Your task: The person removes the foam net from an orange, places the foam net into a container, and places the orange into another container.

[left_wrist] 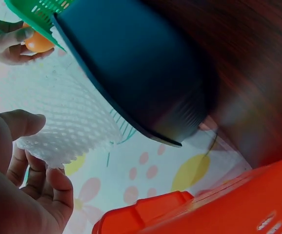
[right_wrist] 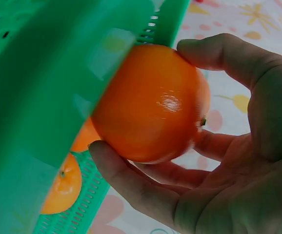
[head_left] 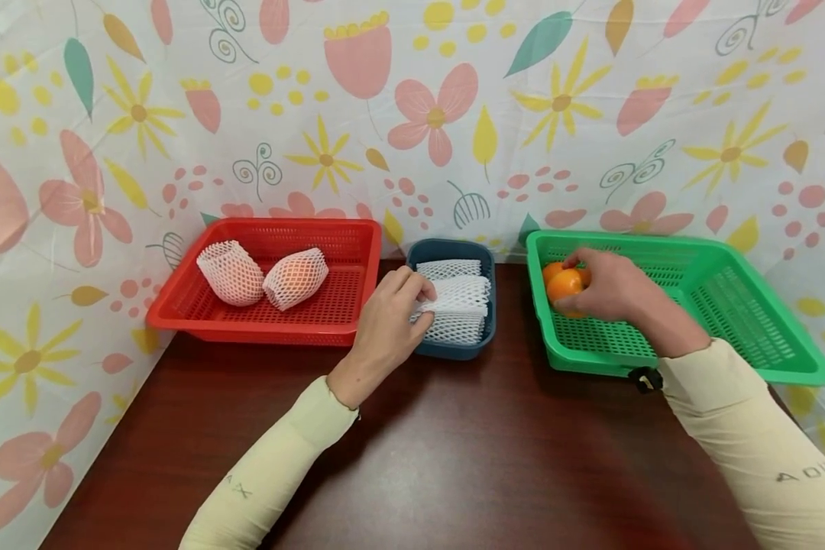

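Note:
My left hand [head_left: 387, 325] is at the left side of a dark blue basket [head_left: 454, 353]. Its thumb and fingers pinch the end of a white foam net sleeve [left_wrist: 77, 119], one of several sleeves lying in that basket. Over the left end of a green basket [head_left: 594, 359], my right hand [head_left: 612, 289] grips an orange [right_wrist: 153, 105], thumb on one side and fingers on the other. More oranges [right_wrist: 65, 187] lie below it in the green basket, partly hidden by the rim and the hand.
At the left stands a red basket [head_left: 316, 333] with two net-wrapped fruits [head_left: 296, 279] in it. All three baskets stand in a row on a dark brown table [head_left: 440, 458], against a flower-patterned cloth [head_left: 454, 183].

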{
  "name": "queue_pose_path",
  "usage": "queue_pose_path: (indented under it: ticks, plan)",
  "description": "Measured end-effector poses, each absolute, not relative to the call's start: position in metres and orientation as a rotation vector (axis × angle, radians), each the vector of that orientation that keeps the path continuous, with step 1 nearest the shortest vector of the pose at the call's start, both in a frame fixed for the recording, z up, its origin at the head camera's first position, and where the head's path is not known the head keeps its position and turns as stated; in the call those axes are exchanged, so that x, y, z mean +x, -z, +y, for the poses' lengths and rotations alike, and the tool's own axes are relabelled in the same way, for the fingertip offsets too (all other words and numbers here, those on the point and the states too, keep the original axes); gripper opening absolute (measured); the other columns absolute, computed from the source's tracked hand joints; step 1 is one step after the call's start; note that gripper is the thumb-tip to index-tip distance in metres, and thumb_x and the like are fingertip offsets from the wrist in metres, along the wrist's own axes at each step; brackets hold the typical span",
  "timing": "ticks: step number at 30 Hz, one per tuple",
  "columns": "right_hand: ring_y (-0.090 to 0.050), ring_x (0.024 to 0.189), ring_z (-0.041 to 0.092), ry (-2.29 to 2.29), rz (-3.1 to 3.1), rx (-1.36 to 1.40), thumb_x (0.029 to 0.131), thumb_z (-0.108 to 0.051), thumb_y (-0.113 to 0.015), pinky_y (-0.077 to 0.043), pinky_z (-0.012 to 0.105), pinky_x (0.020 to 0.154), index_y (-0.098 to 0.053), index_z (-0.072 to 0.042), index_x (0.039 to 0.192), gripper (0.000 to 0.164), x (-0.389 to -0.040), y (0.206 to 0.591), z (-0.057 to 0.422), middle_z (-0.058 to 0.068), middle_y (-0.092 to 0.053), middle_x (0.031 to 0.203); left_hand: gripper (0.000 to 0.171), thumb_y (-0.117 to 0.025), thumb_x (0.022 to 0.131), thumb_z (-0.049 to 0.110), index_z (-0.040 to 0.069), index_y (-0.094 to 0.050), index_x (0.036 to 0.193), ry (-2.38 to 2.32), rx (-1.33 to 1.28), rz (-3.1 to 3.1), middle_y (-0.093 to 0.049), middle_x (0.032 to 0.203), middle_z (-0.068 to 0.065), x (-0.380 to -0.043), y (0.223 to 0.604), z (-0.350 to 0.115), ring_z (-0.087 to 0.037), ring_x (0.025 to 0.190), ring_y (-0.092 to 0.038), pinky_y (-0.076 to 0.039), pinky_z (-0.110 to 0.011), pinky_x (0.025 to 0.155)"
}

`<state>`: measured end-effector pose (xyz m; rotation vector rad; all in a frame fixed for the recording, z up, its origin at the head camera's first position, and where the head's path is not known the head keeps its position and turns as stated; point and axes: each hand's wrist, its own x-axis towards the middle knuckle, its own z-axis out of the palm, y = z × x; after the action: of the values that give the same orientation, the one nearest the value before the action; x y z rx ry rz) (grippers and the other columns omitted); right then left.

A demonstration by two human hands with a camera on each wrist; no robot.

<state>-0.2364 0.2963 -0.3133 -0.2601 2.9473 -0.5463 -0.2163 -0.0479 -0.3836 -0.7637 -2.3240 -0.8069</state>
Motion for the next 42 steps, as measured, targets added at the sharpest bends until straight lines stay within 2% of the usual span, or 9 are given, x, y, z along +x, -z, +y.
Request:
queue_pose_path:
  ticks: [7,13,21,29,42]
  plan:
    - [-0.059,0.091,0.035,0.501,2.903,-0.252,0.085,-0.031,-0.082,-0.055,0.043,0.070,-0.055,0.002,0.134,0.065,-0.242,0.319,0.295,0.025,-0.064,0.114,0.019,-0.077,0.089,0.004,0.015,-0.065,0.099,0.720,-0.756,-2.336,-0.060,0.099,-0.001,-0.222,0.388,-0.044,-0.018,0.095,-0.057,-0.053,-0.029,0.076]
    - [-0.059,0.090,0.034,0.472,2.849,-0.266,0.085,-0.029,-0.082,-0.055,0.045,0.074,-0.054,0.002,0.133,0.063,-0.246,0.326,0.299,0.020,-0.065,0.106,0.018,-0.075,0.090,0.005,0.015,-0.065,0.101,0.687,-0.759,-2.367,-0.059,0.101,-0.002,-0.226,0.393,-0.042,-0.018,0.093,-0.058,-0.055,-0.029,0.074]
    - [-0.059,0.091,0.035,0.438,2.819,-0.293,0.084,-0.024,-0.081,-0.054,0.045,0.073,-0.053,0.002,0.132,0.061,-0.249,0.332,0.303,0.021,-0.065,0.107,0.018,-0.070,0.089,-0.001,0.013,-0.065,0.100,0.634,-0.780,-2.358,-0.058,0.099,-0.004,-0.232,0.400,-0.038,-0.022,0.095,-0.059,-0.055,-0.030,0.074]
    - [-0.058,0.087,0.034,0.392,2.846,-0.337,0.084,-0.025,-0.081,-0.053,0.043,0.070,-0.054,0.001,0.131,0.061,-0.251,0.340,0.305,0.019,-0.065,0.102,0.020,-0.066,0.088,-0.004,0.012,-0.065,0.100,0.578,-0.800,-2.396,-0.057,0.098,-0.004,-0.234,0.411,-0.036,-0.021,0.091,-0.057,-0.053,-0.030,0.069]
    - [-0.058,0.092,0.036,0.356,2.824,-0.345,0.085,-0.018,-0.076,-0.054,0.046,0.072,-0.050,0.006,0.137,0.063,-0.253,0.347,0.308,0.022,-0.066,0.105,0.018,-0.074,0.087,0.006,0.013,-0.066,0.102,0.487,-0.825,-2.440,-0.060,0.100,-0.004,-0.236,0.414,-0.034,-0.022,0.085,-0.058,-0.052,-0.035,0.073]
